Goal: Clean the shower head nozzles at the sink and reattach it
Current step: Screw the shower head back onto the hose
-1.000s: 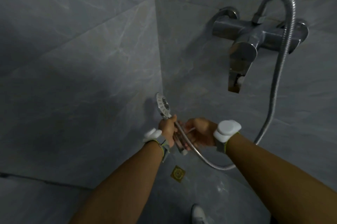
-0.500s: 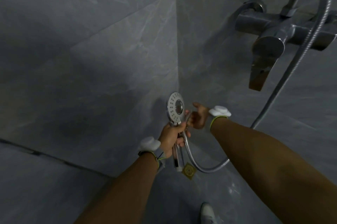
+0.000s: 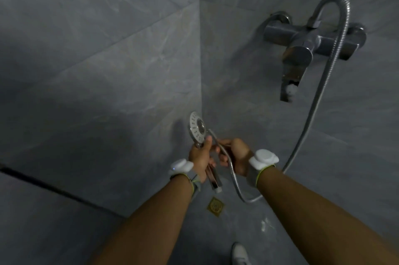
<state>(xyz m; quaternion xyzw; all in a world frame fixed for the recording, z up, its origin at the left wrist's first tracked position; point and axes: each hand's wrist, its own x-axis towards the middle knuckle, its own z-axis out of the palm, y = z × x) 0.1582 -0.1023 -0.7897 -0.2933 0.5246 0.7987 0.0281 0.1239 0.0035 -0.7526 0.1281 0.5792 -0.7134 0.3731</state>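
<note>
A chrome shower head (image 3: 197,129) with a round nozzle face points up and left near the wall corner. My left hand (image 3: 200,160) grips its handle, whose lower end (image 3: 214,182) sticks out below my palm. My right hand (image 3: 236,155) holds the free end of the metal hose (image 3: 319,89) right beside the handle. The hose loops down past my right wrist, then climbs to the wall mixer tap (image 3: 313,44). The hose end appears separate from the handle's bottom.
Grey tiled walls meet in a corner just behind the hands. A brass floor drain (image 3: 216,206) lies on the floor below them. The mixer's lever and spout (image 3: 290,83) jut out at upper right. A white shoe (image 3: 239,254) shows at the bottom.
The right hand has closed round the hose end and come beside the handle. The shower head's face has turned more to the left. The view shifted, with the mixer tap now fully in frame.
</note>
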